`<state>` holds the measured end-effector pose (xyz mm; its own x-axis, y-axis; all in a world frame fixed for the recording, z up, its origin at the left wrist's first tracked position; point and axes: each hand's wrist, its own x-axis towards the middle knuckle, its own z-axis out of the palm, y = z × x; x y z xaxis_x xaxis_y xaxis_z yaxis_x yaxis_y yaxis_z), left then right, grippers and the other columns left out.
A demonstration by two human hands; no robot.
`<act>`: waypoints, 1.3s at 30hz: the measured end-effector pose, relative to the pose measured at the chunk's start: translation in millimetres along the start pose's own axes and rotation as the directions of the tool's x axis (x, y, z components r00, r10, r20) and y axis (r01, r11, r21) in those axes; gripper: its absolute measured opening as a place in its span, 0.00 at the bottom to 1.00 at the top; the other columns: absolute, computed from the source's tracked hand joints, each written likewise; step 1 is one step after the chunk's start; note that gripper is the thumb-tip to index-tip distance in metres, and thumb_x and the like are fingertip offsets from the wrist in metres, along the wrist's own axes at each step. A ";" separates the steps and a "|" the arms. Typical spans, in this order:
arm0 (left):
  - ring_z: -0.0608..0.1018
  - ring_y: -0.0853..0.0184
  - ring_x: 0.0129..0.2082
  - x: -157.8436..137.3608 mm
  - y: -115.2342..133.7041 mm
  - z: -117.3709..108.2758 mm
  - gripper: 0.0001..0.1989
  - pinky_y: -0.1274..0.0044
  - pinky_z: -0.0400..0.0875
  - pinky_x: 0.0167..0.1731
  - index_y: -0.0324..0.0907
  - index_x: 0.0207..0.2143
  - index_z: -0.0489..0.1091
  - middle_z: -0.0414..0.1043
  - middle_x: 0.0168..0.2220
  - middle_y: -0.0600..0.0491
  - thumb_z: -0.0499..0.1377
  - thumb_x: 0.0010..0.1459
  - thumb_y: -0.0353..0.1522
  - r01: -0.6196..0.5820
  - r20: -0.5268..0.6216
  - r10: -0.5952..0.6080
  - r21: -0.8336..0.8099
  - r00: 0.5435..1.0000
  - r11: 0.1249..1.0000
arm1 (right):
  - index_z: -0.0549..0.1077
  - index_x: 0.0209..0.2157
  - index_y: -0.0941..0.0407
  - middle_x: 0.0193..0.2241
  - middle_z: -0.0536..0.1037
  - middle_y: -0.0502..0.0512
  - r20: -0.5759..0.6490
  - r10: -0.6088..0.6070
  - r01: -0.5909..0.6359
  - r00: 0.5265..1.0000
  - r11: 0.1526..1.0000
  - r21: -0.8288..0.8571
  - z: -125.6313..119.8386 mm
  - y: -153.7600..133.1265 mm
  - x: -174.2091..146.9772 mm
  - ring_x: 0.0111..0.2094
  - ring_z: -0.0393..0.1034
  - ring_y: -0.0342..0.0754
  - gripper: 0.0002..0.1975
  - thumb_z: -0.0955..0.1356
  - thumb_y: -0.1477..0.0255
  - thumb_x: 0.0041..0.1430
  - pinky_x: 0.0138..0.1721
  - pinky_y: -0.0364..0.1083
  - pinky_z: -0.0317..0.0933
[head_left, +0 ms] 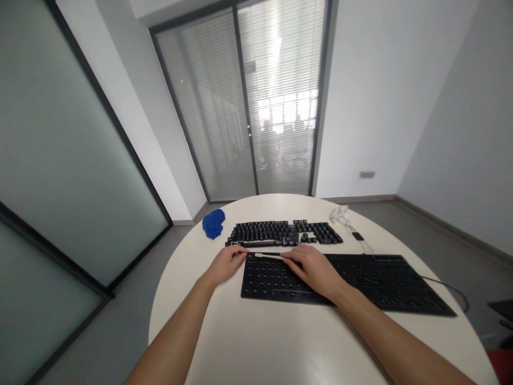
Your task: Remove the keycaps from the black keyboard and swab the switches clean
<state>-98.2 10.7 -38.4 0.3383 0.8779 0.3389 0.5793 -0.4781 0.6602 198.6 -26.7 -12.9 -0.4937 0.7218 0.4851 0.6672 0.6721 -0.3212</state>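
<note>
Here, the right hand [310,267] held a pale stick [267,256], keyboard [368,275] beneath; the left hand [225,265] touched the keyboard's corner, grip unclear.

Bare forearms [180,326], bare wrists [206,282], slim tapering fingers [296,269].

Open tabletop [244,342] stretches between the forearms [180,323] to the near edge of a black keyboard [395,286]. The right hand [311,267] bars passage over its left half; beyond, loose keycaps [260,232] leave a narrow strip, while a cable [460,293] curves across the right side.
</note>
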 end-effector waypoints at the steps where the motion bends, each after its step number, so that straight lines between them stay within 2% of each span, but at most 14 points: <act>1: 0.78 0.63 0.39 -0.1 0.6 -0.3 0.11 0.74 0.71 0.41 0.43 0.42 0.78 0.79 0.40 0.50 0.56 0.62 0.33 0.000 0.002 0.000 -0.003 1.000 1.000 | 0.79 0.44 0.53 0.36 0.81 0.56 -0.005 0.004 -0.004 1.000 1.000 -0.004 -0.5 -0.2 0.1 0.40 0.72 0.52 0.12 0.64 0.68 0.68 0.45 0.51 0.64; 4: 0.78 0.62 0.40 -0.2 1.3 -1.1 0.11 0.74 0.71 0.41 0.43 0.42 0.78 0.79 0.40 0.50 0.57 0.62 0.34 0.006 0.005 -0.006 -0.004 1.000 1.000 | 0.79 0.44 0.54 0.36 0.81 0.56 0.012 -0.007 0.007 1.000 1.000 0.018 -2.5 -3.5 0.4 0.40 0.72 0.52 0.12 0.64 0.68 0.68 0.45 0.50 0.64; 10: 0.78 0.63 0.38 1.0 -0.8 0.7 0.12 0.74 0.71 0.39 0.42 0.43 0.78 0.79 0.39 0.50 0.57 0.62 0.35 0.025 -0.001 -0.025 0.001 1.000 1.000 | 0.78 0.43 0.54 0.37 0.80 0.55 0.128 -0.153 0.130 0.980 0.976 0.175 -7.5 -16.1 0.7 0.40 0.71 0.49 0.12 0.63 0.68 0.69 0.46 0.48 0.63; 14: 0.78 0.63 0.38 1.6 -1.0 1.4 0.12 0.74 0.71 0.38 0.43 0.42 0.78 0.79 0.39 0.50 0.57 0.62 0.35 0.022 -0.008 -0.022 -0.002 1.000 1.000 | 0.77 0.43 0.54 0.37 0.80 0.55 0.159 -0.194 0.158 0.968 0.965 0.210 -7.7 -18.8 1.1 0.41 0.70 0.49 0.10 0.65 0.69 0.68 0.46 0.48 0.62; 25: 0.78 0.64 0.37 0.0 -2.2 1.8 0.11 0.75 0.70 0.38 0.43 0.42 0.78 0.79 0.39 0.50 0.57 0.62 0.33 0.008 -0.009 -0.008 0.027 1.000 1.000 | 0.78 0.41 0.53 0.37 0.81 0.54 0.039 -0.042 0.040 0.998 0.998 0.047 -2.7 -6.0 -1.1 0.41 0.72 0.51 0.09 0.66 0.68 0.67 0.46 0.51 0.61; 31: 0.78 0.63 0.38 0.2 -0.4 1.3 0.11 0.74 0.71 0.39 0.43 0.42 0.78 0.79 0.39 0.50 0.57 0.62 0.33 0.013 -0.011 -0.013 0.023 1.000 1.000 | 0.78 0.42 0.55 0.38 0.81 0.56 -0.042 0.052 -0.050 0.998 0.998 0.033 0.0 -1.1 -0.3 0.41 0.73 0.52 0.10 0.65 0.68 0.67 0.47 0.52 0.62; 35: 0.78 0.62 0.38 0.0 1.1 0.6 0.11 0.73 0.71 0.41 0.42 0.42 0.78 0.79 0.40 0.50 0.57 0.62 0.33 0.012 -0.012 -0.011 0.020 1.000 1.000 | 0.78 0.43 0.54 0.38 0.81 0.57 -0.008 0.029 -0.028 1.000 0.997 0.070 -0.5 -3.7 -0.4 0.41 0.73 0.52 0.11 0.64 0.68 0.68 0.46 0.51 0.63; 39: 0.78 0.62 0.39 0.1 0.9 0.6 0.10 0.72 0.71 0.42 0.42 0.42 0.78 0.79 0.40 0.49 0.57 0.61 0.33 0.000 -0.008 0.000 0.017 1.000 1.000 | 0.77 0.44 0.54 0.38 0.81 0.56 0.051 -0.045 0.038 0.998 0.990 0.133 -3.2 -10.6 -0.6 0.41 0.72 0.50 0.11 0.64 0.68 0.68 0.46 0.50 0.62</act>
<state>-97.1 10.4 -38.2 0.3321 0.8782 0.3442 0.5920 -0.4782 0.6487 193.6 -34.8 -7.1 -0.5512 0.6984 0.4566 0.5681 0.7149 -0.4077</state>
